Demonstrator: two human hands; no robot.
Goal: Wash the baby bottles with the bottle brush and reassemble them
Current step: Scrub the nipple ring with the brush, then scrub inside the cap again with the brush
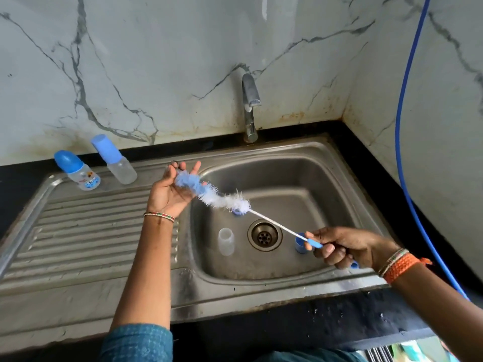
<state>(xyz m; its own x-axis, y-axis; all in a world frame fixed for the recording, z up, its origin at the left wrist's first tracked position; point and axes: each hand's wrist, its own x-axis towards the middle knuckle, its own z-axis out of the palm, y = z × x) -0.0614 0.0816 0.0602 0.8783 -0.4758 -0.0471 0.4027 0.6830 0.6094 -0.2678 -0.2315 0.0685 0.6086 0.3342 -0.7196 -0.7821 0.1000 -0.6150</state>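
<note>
My right hand (pixel 342 246) grips the blue handle of the bottle brush (pixel 222 198) over the sink basin. The brush's blue and white bristle head lies across the palm of my left hand (pixel 172 189), whose fingers are spread. A clear bottle body (pixel 226 241) without its top lies in the basin left of the drain. A blue cap (pixel 300 244) sits right of the drain, and another blue part (pixel 237 211) shows under the bristles. Two capped baby bottles (pixel 78 171) (pixel 115 160) stand on the drainboard at the back left.
A steel faucet (pixel 250 108) stands behind the sink basin (pixel 326 178), with no water running. The ribbed drainboard (pixel 86 231) stretches to the left. A blue hose (pixel 402 126) hangs down the right wall. The drain (pixel 264 235) is in the basin's middle.
</note>
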